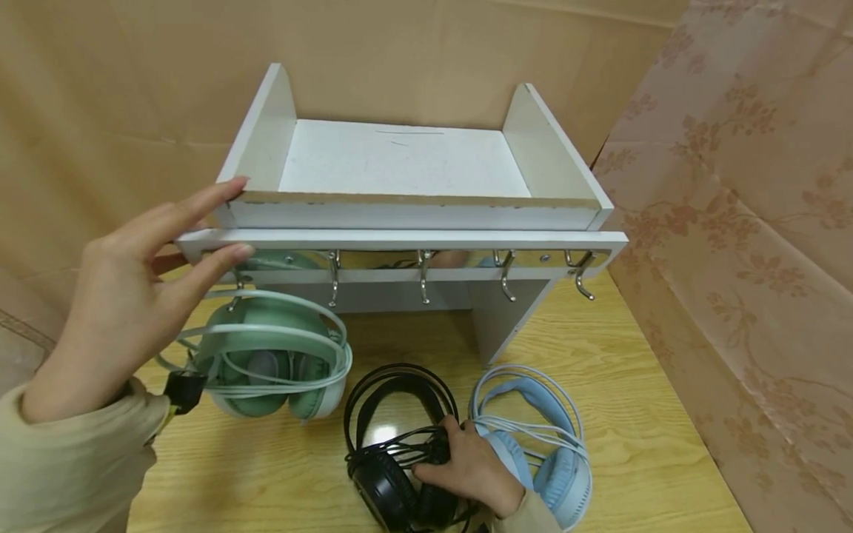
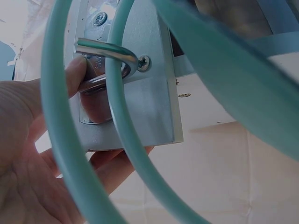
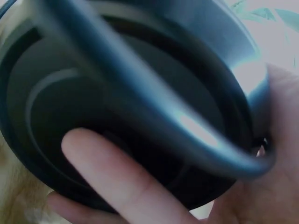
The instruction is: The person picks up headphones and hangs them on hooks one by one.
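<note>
Headphones in black (image 1: 380, 485) lay nearest, low at the wooden table (image 1: 653, 459); the right hand (image 1: 476, 466) curled round one ear cup (image 3: 74, 102), though whether it bore any weight could not be told. Just beside, light-blue headphones (image 1: 566, 485) lay unhung. Farther on, green headphones (image 1: 266, 342) already hung from the leftmost hook (image 2: 128, 57). There the left hand (image 1: 133, 274) pinched the end of the hook rail (image 1: 400, 238), thumb in front, other fingers behind. Four other hooks (image 1: 424, 277) were bare, so I judged one pair done and two left. Beyond rose the white shelf (image 1: 400, 159).
</note>
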`<action>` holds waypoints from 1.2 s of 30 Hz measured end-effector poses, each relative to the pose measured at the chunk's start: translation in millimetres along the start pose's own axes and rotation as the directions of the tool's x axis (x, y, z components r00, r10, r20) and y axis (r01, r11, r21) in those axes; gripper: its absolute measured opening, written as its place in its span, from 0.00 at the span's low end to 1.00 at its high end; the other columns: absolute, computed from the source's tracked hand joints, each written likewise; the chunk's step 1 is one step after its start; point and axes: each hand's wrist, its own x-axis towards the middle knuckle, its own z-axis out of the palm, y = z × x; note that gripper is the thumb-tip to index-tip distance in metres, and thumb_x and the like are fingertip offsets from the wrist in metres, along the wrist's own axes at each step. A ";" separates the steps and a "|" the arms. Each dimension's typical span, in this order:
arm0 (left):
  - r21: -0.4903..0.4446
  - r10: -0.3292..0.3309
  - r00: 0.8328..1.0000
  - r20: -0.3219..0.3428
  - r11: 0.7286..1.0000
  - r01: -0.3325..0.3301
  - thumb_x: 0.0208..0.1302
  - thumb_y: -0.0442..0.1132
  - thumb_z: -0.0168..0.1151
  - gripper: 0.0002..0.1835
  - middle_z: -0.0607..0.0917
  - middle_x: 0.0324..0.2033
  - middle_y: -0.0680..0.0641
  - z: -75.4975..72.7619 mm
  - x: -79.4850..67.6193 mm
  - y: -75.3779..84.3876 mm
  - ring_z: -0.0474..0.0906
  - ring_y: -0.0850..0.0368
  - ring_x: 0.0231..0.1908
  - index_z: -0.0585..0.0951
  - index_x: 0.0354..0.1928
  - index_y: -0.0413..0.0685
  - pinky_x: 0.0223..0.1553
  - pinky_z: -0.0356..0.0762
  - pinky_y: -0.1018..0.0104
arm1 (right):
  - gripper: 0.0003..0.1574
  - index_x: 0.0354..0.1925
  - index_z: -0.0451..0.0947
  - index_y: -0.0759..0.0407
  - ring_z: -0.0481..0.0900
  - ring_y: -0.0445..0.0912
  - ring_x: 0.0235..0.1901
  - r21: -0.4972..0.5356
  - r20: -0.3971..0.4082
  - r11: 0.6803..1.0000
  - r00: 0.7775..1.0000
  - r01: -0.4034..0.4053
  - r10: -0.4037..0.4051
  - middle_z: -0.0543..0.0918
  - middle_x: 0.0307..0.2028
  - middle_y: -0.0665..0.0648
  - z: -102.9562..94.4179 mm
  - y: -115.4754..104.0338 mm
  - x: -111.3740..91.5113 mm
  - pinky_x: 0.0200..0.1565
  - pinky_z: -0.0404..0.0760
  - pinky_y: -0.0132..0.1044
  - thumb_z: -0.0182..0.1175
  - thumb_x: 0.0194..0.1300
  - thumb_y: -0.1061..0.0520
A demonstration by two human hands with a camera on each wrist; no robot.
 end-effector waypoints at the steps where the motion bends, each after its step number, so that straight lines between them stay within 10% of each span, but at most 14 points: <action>1: 0.001 -0.001 1.000 0.000 1.000 0.001 0.51 0.30 0.69 0.34 0.82 0.43 0.60 -0.1 -0.1 0.0 0.74 0.83 0.40 0.73 0.60 0.67 0.40 0.72 0.94 | 0.51 0.59 0.64 0.68 0.78 0.65 0.38 -0.002 -0.001 1.000 1.000 0.004 -0.004 0.66 0.53 0.84 -0.1 0.4 0.1 0.32 0.80 0.52 0.66 0.47 0.38; 11: 0.028 0.028 1.000 0.014 0.999 -0.029 0.52 0.32 0.68 0.33 0.83 0.44 0.44 -1.8 -0.4 2.2 0.74 0.82 0.40 0.73 0.60 0.64 0.39 0.73 0.93 | 0.55 0.62 0.61 0.71 0.72 0.69 0.51 0.018 0.010 1.000 1.000 -0.020 0.020 0.69 0.54 0.81 -1.1 0.7 2.2 0.41 0.79 0.58 0.66 0.47 0.39; 36: 0.041 0.015 1.000 0.017 0.999 -0.016 0.53 0.31 0.67 0.33 0.83 0.43 0.42 -1.5 0.1 4.1 0.72 0.86 0.40 0.72 0.61 0.66 0.40 0.73 0.92 | 0.40 0.53 0.71 0.65 0.77 0.55 0.35 -0.080 -0.148 0.995 0.987 0.057 -0.068 0.76 0.42 0.67 6.2 3.6 -0.1 0.32 0.78 0.45 0.65 0.43 0.46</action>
